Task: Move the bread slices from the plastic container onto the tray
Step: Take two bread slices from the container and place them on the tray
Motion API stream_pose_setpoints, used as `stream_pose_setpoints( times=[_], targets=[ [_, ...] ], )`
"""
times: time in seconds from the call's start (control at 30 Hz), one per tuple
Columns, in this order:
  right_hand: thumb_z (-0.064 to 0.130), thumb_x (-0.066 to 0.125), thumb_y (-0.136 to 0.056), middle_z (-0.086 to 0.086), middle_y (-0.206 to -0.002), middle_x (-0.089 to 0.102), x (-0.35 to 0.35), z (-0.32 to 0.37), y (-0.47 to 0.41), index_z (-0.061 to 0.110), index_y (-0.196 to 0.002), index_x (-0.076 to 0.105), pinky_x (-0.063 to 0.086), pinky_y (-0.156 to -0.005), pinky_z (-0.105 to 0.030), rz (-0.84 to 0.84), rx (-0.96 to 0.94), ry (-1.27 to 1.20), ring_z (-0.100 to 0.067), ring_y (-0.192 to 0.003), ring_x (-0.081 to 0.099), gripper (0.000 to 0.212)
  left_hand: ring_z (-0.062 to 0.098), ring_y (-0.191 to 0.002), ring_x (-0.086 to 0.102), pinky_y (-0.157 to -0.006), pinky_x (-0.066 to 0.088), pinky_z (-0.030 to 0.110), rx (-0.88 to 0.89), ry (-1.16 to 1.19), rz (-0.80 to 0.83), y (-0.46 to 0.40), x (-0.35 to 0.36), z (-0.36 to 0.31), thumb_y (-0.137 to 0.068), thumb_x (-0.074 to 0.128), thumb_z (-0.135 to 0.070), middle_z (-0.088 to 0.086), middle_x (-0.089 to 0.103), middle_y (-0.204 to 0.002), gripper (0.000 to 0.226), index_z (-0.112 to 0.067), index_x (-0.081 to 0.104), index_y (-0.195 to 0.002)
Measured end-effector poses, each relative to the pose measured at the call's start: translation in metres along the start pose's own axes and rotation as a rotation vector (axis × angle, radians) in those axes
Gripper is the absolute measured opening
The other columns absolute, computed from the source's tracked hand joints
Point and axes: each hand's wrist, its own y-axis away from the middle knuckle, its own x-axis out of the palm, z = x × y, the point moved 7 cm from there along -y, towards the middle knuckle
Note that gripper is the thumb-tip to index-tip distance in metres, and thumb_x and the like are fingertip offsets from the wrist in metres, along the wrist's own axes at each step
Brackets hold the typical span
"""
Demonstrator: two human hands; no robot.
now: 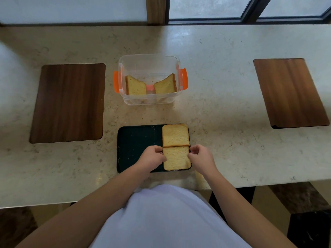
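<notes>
While my left hand (152, 155) pinches the left edge of the near bread slice (176, 158) and my right hand (200, 156) has its fingertips at that slice's right edge, the slice lies flat on the dark tray (136, 147), so I judge I am just setting it down or squaring it up. Both hands are curled loosely at its sides, apart from each other with the bread between them; whether the right one truly grips or only touches I cannot tell. Just beyond it, touching edge to edge, a second slice (175, 135) already lies flat in the tray's far right corner. The tray's left half is bare. Farther off on the table (223, 86) stands the clear plastic container (149, 59) with orange clips, lid off, and two more slices lean inside it, one (135, 85) against the left wall and one (165, 85) against the right. By my count that puts me halfway: two on the tray, two left to fetch.
</notes>
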Motion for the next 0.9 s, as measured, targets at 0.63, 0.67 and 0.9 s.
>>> stream_pose_setpoints(
  times=[0.63, 0.67, 0.9],
  targets=[
    [0.034, 0.070, -0.091, 0.000, -0.086, 0.067, -0.012, 0.028, -0.032, 0.019, -0.084, 0.067, 0.048, -0.068, -0.033, -0.101, -0.024, 0.181, -0.018, -0.080, 0.062, 0.017, 0.016, -0.075, 0.068, -0.074, 0.059, 0.039, 0.070, -0.301, -0.299, -0.017, -0.019, -0.034, -0.080, 0.078, -0.036, 0.004, 0.071, -0.082, 0.028, -0.013, 0.070, -0.095],
    [0.034, 0.070, -0.091, 0.000, -0.086, 0.067, -0.012, 0.028, -0.033, 0.018, -0.084, 0.068, 0.050, -0.069, -0.034, -0.101, -0.037, 0.186, -0.018, -0.081, 0.062, 0.017, 0.016, -0.074, 0.068, -0.074, 0.059, 0.039, 0.072, -0.303, -0.301, -0.018, -0.019, -0.034, -0.080, 0.078, -0.036, 0.004, 0.071, -0.081, 0.028, -0.013, 0.070, -0.095],
    [0.031, 0.071, -0.090, 0.003, -0.084, 0.065, -0.008, 0.028, -0.037, 0.018, -0.084, 0.065, 0.045, -0.064, -0.031, -0.092, -0.075, 0.179, -0.015, -0.079, 0.059, 0.015, 0.017, -0.072, 0.069, -0.073, 0.060, 0.041, 0.080, -0.274, -0.315, -0.022, -0.019, -0.034, -0.079, 0.079, -0.034, 0.003, 0.071, -0.080, 0.025, -0.016, 0.068, -0.091]
  ],
)
